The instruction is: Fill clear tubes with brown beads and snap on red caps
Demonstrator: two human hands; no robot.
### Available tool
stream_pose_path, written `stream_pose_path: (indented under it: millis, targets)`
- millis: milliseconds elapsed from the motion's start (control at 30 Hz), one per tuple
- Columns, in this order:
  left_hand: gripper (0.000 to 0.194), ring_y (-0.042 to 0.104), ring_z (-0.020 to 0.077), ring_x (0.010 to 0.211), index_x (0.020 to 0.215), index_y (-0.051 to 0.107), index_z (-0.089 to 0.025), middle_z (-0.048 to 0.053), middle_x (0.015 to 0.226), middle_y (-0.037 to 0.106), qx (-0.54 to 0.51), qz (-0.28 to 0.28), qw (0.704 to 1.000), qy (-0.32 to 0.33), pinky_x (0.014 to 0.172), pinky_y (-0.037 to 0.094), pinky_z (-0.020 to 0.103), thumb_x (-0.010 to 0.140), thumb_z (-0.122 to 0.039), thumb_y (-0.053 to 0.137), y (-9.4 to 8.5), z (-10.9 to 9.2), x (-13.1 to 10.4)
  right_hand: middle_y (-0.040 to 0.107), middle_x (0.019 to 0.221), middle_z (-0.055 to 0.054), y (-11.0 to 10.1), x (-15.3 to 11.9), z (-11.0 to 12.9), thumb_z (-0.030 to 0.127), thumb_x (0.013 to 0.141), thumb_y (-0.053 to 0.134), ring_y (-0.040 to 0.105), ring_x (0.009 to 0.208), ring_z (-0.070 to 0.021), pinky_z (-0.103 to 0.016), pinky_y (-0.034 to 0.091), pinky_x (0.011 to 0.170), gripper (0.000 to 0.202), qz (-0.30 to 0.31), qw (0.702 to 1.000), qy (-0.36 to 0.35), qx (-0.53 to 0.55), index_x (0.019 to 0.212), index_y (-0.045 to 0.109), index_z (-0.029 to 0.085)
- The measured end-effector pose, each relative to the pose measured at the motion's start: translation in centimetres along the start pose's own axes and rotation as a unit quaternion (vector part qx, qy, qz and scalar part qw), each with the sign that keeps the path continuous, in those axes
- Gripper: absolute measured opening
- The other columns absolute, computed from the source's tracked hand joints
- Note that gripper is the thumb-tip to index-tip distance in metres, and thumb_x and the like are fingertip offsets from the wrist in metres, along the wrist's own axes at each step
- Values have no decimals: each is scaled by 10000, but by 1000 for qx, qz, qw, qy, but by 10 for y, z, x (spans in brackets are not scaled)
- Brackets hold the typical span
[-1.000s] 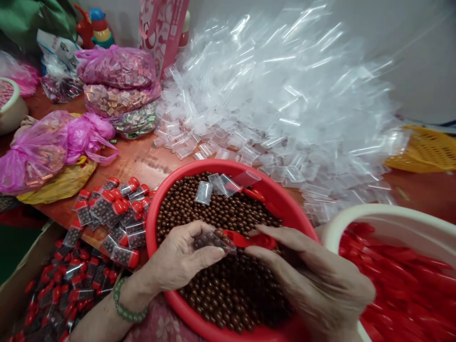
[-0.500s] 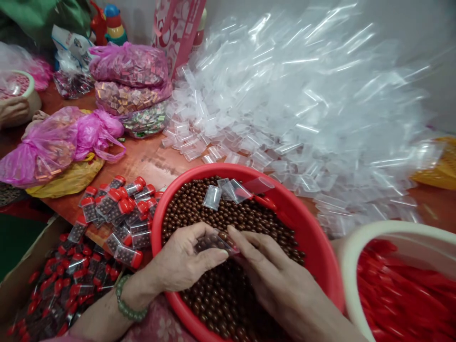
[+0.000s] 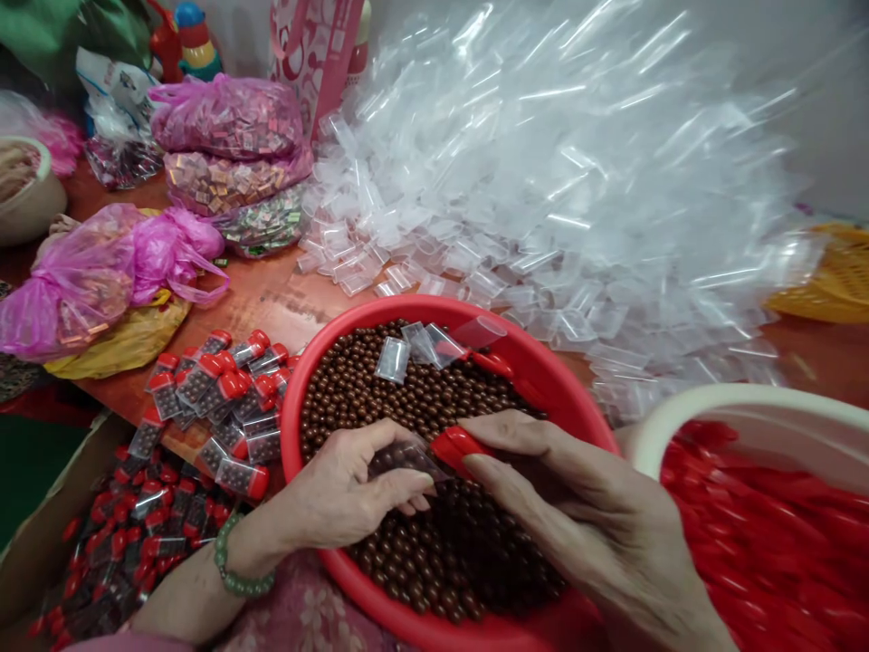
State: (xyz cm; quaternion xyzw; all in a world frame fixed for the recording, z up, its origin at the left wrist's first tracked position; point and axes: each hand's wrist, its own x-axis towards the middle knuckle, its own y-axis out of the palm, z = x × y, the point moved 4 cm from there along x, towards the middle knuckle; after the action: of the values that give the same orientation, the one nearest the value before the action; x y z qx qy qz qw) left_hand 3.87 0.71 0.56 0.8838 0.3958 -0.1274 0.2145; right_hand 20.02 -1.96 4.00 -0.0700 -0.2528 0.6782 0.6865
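Observation:
Over a red basin [image 3: 297, 389] of round brown candy balls [image 3: 434, 552], my left hand [image 3: 363, 489] is closed around a small clear plastic container [image 3: 402, 460] with dark balls inside. My right hand [image 3: 577, 507] pinches a red cap [image 3: 458, 447] between thumb and fingers, right at the container's mouth end. Whether cap and container touch is hard to tell. Several clear, unfilled containers [image 3: 392, 359] lie on the balls at the basin's far side, with a few red caps [image 3: 494, 364] beside them.
A large heap of clear containers [image 3: 529, 199] covers the table behind. At right stands a cream tub [image 3: 652, 435] of red caps [image 3: 760, 534]. Capped filled containers [image 3: 217, 389] lie at left, more in a box [image 3: 136, 534]. Pink bags [image 3: 231, 118] and a co-worker's hand [image 3: 17, 172] are farther left.
My right hand has drawn back a little from the container and now shows a red cap in its fingers. My left hand still holds the container. The view has shifted slightly.

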Motion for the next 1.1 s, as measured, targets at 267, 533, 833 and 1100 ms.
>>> stream_pose_path:
  millis: [267,533,833,1100]
  targets:
    - [182,618,110,684,953,587,-131,23,767,631,-20,-15,999,30,680,500,237,861,-286,612,-8,2,4,751,935,-29,-8,-5,-1,132,835,683,724,778,-174,-246,603,673,245,17,996,-57,-64,1045,694,260]
    - [149,601,121,810,964,569,-142,35,895,631,-75,-18,996,35,767,470,255,854,-234,611,-9,1,6,759,890,-48,-7,-7,-12,285,843,708,725,731,-207,-328,620,662,152,-83,995,50,12,990,736,262]
    - [126,537,131,797,974,578,-137,18,861,578,-49,-2,996,75,780,451,284,870,-207,576,-2,0,4,749,884,11,24,3,8,123,866,652,717,755,-133,-232,613,665,228,-82,996,-19,1,1037,683,271]
    - [69,578,152,739,866,513,-176,15,780,598,108,-30,990,80,691,435,278,907,-231,503,-7,0,0,741,904,-22,26,-1,4,79,860,641,717,768,-151,-270,620,699,236,-43,990,-90,-99,1038,663,232]
